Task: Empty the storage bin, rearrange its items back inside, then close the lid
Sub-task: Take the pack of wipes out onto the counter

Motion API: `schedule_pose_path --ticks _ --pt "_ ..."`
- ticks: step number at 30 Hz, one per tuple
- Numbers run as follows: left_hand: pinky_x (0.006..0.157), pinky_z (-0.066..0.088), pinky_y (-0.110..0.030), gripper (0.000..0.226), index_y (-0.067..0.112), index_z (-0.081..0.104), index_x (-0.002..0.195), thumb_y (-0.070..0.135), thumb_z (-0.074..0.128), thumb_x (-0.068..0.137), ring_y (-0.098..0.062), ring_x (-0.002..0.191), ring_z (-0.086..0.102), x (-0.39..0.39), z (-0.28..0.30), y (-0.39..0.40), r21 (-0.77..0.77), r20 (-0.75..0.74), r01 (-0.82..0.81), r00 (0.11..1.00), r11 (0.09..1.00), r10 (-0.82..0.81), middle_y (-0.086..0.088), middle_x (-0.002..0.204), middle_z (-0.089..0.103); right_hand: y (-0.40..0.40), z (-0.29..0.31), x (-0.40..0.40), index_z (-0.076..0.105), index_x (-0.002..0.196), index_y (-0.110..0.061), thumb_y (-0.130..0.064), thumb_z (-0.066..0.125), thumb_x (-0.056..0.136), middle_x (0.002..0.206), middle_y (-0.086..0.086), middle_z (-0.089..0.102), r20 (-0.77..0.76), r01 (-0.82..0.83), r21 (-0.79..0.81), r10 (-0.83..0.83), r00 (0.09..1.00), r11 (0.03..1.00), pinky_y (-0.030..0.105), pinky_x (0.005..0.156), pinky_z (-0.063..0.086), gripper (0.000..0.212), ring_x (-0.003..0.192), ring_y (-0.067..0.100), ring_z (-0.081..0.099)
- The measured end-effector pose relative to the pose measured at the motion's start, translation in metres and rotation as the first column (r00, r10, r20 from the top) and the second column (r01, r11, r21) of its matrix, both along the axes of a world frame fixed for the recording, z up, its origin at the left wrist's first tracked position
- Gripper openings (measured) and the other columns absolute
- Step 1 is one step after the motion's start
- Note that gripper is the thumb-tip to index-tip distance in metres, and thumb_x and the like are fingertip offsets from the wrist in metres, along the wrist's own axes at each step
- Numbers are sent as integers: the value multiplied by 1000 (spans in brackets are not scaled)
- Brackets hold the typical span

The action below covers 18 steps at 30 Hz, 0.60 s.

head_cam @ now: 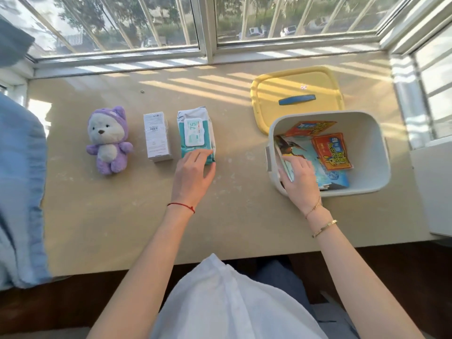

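A person in a white top is sitting at a beige table [122, 216] whose near edge is running above a dark floor. The bin [371, 152], pale grey and lidless, is standing on the table's right side and is serving as the landmark here. The right hand [299, 182] is reaching over the bin's near rim, its fingers curling around the edge of a bird-printed booklet [293, 146] leaning inside against the left wall. Deeper in the bin, a blue packet [335, 176] and red packets [332, 151] are lying on the bottom. Well left of the bin, the left hand [193, 177] is resting with relaxed, straight fingers on the near end of a wipes pack [195, 133]. Further left of the bin, a white box [156, 137] and then a purple plush [107, 140] are lying in a row. Just behind the bin, touching its far-left corner, the yellow lid [296, 84] with a blue handle is lying flat. Striped sunlight is falling across the far tabletop, which is meeting a barred window [208, 25]. Blue cloth [19, 187] is draping over the table's left edge.
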State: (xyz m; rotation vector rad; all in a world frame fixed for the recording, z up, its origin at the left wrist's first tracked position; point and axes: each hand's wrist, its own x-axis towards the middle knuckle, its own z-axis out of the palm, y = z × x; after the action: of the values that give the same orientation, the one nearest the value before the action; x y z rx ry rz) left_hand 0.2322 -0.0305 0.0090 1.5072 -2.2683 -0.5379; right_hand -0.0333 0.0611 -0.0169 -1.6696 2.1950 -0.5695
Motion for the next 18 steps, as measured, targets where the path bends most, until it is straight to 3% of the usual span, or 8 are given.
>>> schedule_pose_path --ticks 10,18 --pt "90 49 -37 30 9 63 115 15 61 86 -24 101 59 -140 6 59 13 -58 -45 997 999 46 -6 107 66 39 -3 -149 56 122 -8 -22 56 93 120 10 58 27 110 206 -118 993 972 35 99 40 33 115 26 48" --pt "89 51 -36 30 6 61 118 13 59 89 -25 103 58 -228 -29 69 128 -9 -114 993 985 116 -9 109 65 22 -38 -196 51 127 -8 -27 55 94 124 10 56 135 1 365 -54 989 931 33 101 39 39 118 24 50"
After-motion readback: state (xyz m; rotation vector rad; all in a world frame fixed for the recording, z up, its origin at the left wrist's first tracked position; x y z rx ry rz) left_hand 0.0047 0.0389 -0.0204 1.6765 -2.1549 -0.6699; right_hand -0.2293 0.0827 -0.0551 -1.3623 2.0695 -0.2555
